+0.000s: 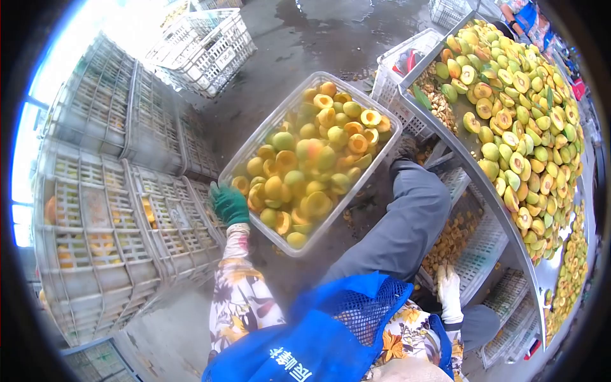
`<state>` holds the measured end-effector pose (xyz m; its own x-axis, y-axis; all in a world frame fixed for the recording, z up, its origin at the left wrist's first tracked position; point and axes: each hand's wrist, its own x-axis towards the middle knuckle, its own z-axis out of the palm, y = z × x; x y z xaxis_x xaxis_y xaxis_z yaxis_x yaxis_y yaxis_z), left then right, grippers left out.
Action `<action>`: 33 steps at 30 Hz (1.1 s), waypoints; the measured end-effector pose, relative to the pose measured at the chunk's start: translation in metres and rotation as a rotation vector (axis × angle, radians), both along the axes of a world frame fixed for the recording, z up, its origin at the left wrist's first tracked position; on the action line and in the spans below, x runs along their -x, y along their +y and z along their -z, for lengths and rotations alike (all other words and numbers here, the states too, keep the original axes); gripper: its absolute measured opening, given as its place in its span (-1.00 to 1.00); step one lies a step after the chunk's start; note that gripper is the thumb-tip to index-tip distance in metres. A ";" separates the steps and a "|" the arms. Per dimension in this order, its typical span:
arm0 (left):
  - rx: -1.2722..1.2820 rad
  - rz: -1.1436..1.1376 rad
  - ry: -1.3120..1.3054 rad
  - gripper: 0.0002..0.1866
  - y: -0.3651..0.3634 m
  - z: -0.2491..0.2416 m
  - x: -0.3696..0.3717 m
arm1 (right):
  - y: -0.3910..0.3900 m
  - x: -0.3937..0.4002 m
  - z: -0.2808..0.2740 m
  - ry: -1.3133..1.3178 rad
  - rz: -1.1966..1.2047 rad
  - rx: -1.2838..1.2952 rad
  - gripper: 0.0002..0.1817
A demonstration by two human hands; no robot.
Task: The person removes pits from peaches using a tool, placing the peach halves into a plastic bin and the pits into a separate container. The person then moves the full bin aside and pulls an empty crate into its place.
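A clear plastic tub [382, 148] full of halved and whole yellow-green fruit, which look like apricots or plums [309, 153], stands in front of me, slightly blurred. My left hand [229, 204], in a green glove, is closed on the tub's left rim near its lower corner. My right hand [449, 291], in a white glove, is low at the right, beside a white crate [477, 254] under the metal table. Its fingers point away from me, close together, and I cannot make out whether they grip anything.
Stacked white crates [105, 223] with fruit inside rise at the left. Another white crate [207, 54] stands farther off on the wet floor [299, 38]. The metal table [468, 162] at the right bears heaped cut fruit [522, 127]. A co-worker [528, 22] is beyond it.
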<state>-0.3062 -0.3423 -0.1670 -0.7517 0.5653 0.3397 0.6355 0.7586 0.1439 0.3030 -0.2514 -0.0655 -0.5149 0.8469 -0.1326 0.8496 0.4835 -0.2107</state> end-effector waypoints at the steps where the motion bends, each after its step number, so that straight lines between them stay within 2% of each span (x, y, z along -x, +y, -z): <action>1: -0.235 -0.010 -0.098 -0.54 0.007 -0.004 -0.007 | -0.002 -0.002 0.005 -0.009 0.022 0.019 -0.80; 2: -0.036 -0.002 -0.101 -0.47 0.028 -0.031 -0.023 | -0.003 -0.002 0.008 0.007 0.056 0.056 -0.81; 4: 0.163 0.185 -0.074 -0.42 0.034 0.029 -0.009 | -0.001 0.003 0.009 0.018 0.066 0.064 -0.83; 5: 0.260 0.286 -0.053 -0.39 0.041 0.036 -0.004 | 0.001 0.010 0.007 0.012 0.044 0.035 -0.84; 6: 0.381 0.203 -0.045 -0.36 0.040 0.036 0.012 | 0.006 0.012 0.001 -0.026 -0.041 -0.051 -0.84; 7: 0.371 0.260 -0.080 -0.36 0.046 0.023 0.013 | 0.014 0.013 -0.006 -0.064 -0.124 -0.149 -0.84; 9: 0.370 0.330 -0.213 -0.42 0.047 0.006 0.012 | 0.019 0.004 -0.017 -0.030 -0.050 -0.107 -0.82; 10: 0.296 0.308 -0.142 -0.47 0.050 -0.013 -0.004 | 0.021 0.005 -0.016 0.002 -0.004 -0.088 -0.81; 11: 0.226 0.290 -0.072 -0.52 0.052 -0.026 -0.021 | 0.020 0.008 -0.018 0.048 0.135 0.019 -0.81; 12: -0.007 0.311 -0.033 -0.57 0.055 -0.006 -0.023 | 0.016 0.008 -0.023 0.084 0.272 0.132 -0.80; 13: -0.117 0.369 -0.135 -0.56 0.070 -0.003 -0.036 | 0.013 0.006 -0.026 0.116 0.405 0.241 -0.78; 14: -0.229 0.422 -0.235 -0.55 0.092 -0.005 -0.058 | 0.013 -0.002 -0.012 0.169 0.220 -0.019 -0.80; 15: -0.072 0.507 -0.355 -0.51 0.119 -0.072 -0.096 | 0.013 -0.005 -0.004 0.180 0.284 0.038 -0.79; 16: -0.112 0.626 -0.206 -0.50 0.139 -0.058 -0.112 | 0.016 -0.007 0.002 0.194 0.346 0.092 -0.77; 17: -0.039 0.758 -0.183 -0.48 0.153 -0.071 -0.127 | 0.017 -0.009 0.010 0.211 0.411 0.148 -0.75; 18: 0.008 0.825 -0.020 -0.49 0.168 -0.022 -0.125 | 0.018 -0.013 0.017 0.234 0.398 0.126 -0.70; 21: 0.079 0.805 -0.254 -0.47 0.183 -0.027 -0.121 | 0.019 -0.023 0.025 0.280 0.365 0.066 -0.62; 22: 0.004 0.848 -0.272 -0.49 0.183 -0.032 -0.116 | 0.018 -0.029 0.026 0.290 0.396 0.077 -0.60; 25: -0.567 0.770 -0.440 -0.55 0.181 -0.011 -0.084 | 0.008 -0.061 0.048 0.247 0.392 0.021 -0.57; 27: -0.537 0.503 -1.016 -0.61 0.189 -0.034 -0.041 | 0.005 -0.065 0.051 0.216 0.347 -0.045 -0.55; 29: -0.705 0.281 -1.293 -0.64 0.193 -0.034 0.003 | 0.010 -0.057 0.040 0.297 0.513 0.112 -0.56; 31: -0.800 0.015 -1.576 -0.67 0.178 -0.052 0.032 | 0.014 -0.054 0.038 0.316 0.578 0.155 -0.57; 33: -0.907 0.016 -1.766 -0.67 0.143 -0.060 0.043 | 0.018 -0.057 0.042 0.309 0.605 0.167 -0.58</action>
